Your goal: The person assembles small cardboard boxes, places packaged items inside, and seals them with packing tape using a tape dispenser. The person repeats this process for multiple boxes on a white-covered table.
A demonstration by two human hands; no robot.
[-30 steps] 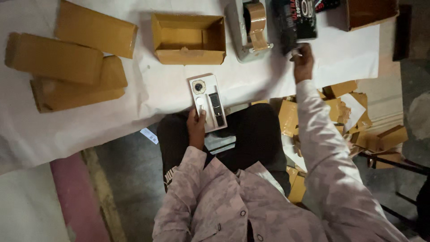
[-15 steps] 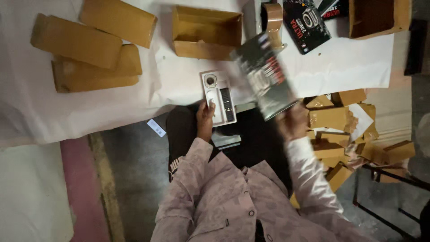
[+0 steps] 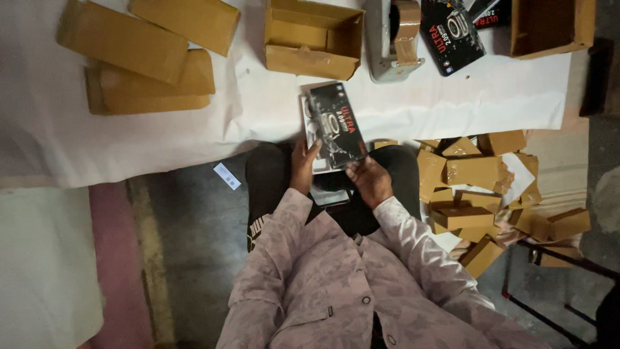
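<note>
Left hand [image 3: 302,169] is gripping the white tray-like piece [image 3: 310,126] by its lower edge, and right hand [image 3: 369,181] is pinching the bottom corner of the black printed sleeve [image 3: 336,125], which is lying right over the white piece, both just above the lap at the edge of the white sheet [image 3: 194,129]. An open cardboard box [image 3: 313,39] is sitting just beyond, a tape dispenser [image 3: 395,40] beside it. Looks like the sleeve is touching the tray, hard to tell.
</note>
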